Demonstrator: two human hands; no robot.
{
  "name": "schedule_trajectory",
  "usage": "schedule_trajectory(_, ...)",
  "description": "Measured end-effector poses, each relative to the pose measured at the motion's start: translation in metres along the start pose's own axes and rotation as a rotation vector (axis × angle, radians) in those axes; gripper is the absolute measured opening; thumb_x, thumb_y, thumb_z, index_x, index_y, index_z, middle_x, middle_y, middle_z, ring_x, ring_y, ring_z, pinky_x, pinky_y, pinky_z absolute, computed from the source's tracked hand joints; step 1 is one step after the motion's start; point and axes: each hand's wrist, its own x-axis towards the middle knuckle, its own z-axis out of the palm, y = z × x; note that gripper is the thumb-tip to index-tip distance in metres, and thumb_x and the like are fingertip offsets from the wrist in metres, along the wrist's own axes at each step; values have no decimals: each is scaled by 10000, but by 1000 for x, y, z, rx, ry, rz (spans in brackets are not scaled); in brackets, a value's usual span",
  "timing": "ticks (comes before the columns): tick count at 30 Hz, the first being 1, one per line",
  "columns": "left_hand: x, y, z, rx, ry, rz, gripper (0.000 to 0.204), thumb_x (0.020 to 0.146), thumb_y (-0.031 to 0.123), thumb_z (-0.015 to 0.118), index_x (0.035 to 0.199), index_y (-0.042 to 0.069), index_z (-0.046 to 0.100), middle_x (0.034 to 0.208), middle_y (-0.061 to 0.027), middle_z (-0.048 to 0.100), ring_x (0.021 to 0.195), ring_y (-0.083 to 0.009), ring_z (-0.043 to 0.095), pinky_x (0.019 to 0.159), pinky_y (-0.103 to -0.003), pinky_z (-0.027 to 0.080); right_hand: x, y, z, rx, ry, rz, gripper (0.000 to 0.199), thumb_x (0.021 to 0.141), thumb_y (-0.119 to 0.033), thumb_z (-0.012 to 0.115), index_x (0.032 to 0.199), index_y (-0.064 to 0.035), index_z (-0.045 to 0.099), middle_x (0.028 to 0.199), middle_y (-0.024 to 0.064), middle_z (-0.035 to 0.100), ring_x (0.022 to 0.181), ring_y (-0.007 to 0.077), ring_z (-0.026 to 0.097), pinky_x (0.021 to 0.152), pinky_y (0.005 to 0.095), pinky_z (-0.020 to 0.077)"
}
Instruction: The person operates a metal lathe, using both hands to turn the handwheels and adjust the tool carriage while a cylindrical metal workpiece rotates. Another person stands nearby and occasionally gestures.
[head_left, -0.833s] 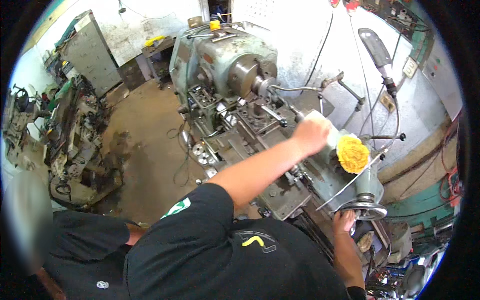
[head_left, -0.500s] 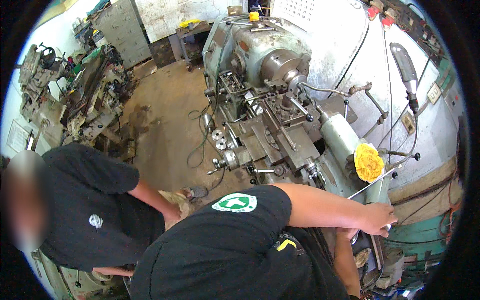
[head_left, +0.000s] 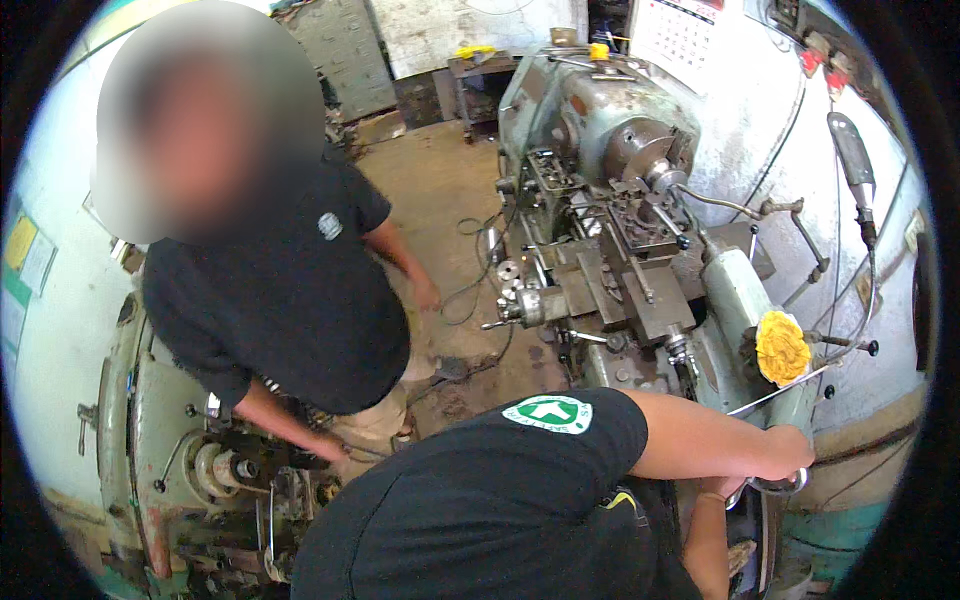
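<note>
My left arm reaches across to the right, and my left hand [head_left: 788, 454] is curled closed beside the lathe's tailstock end. A shiny, curved metal piece [head_left: 784, 485] shows under its fingers; its kind is unclear. Just below the left wrist is my right hand [head_left: 718, 486], its fingers mostly hidden by the left forearm. Another shiny metal part [head_left: 738, 495] sits against it. Above my hands, a bunched yellow cloth [head_left: 781, 347] rests at the end of the pale green tailstock [head_left: 737, 285]. A thin metal rod [head_left: 775, 391] slants just above my left forearm.
The lathe [head_left: 600, 130] with its chuck, carriage and levers fills the far right side. A co-worker in a black shirt [head_left: 290, 300] stands to my left, one hand [head_left: 330, 449] low by another green machine [head_left: 160, 400]. A black cable [head_left: 480, 285] loops on the floor.
My view has turned left, so the lathe and my arms sit further right. The co-worker appears larger and more upright. More of the shiny piece shows under my left hand.
</note>
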Motion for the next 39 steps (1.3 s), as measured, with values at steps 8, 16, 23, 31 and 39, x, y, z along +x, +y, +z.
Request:
schedule_trajectory(8, -11, -2, -3, -39, 130, -33, 322, 810, 366, 778, 948, 80, 728, 897, -154, 734, 895, -403, 717, 770, -531, 559, 4, 36, 42, -274, 237, 36, 671, 1037, -574, 412, 1590, -197, 371, 1647, 45, 364, 1532, 273, 297, 1240, 502, 233)
schedule_trajectory(16, -34, -5, -30, -123, 82, 9, 327, 903, 374, 690, 1014, 70, 643, 938, -179, 677, 920, -413, 679, 795, -536, 526, -17, 60, 69, 751, 738, -71, 690, 868, -3, 691, 1486, 30, 387, 1456, 126, 509, 1335, 268, 495, 1161, 397, 363)
schedule_trajectory(23, -46, -7, -42, -128, 112, 30, 404, 946, 371, 666, 1175, 43, 609, 1050, -171, 699, 1006, -394, 668, 859, -494, 529, -77, 64, -27, 1758, 651, 401, 266, 1041, -185, 552, 1268, -46, 555, 1089, 50, 602, 896, 154, 618, 760, 330, 519)
schedule_trajectory(31, -48, -14, -38, -142, 165, 90, 403, 937, 337, 680, 1186, 29, 604, 1069, -203, 690, 1014, -403, 666, 859, -496, 538, -86, 72, -92, 2488, 379, 437, 586, 977, -616, 589, 1205, -76, 558, 1098, 23, 606, 990, 179, 585, 918, 412, 444)
schedule_trajectory(39, -50, -18, -38, -160, 197, 161, 353, 928, 278, 679, 1166, 26, 616, 1068, -184, 681, 1002, -399, 646, 887, -482, 520, -65, 74, -132, 2541, 252, 472, 471, 942, -609, 656, 909, -145, 585, 729, -55, 582, 599, 87, 539, 650, 290, 513)
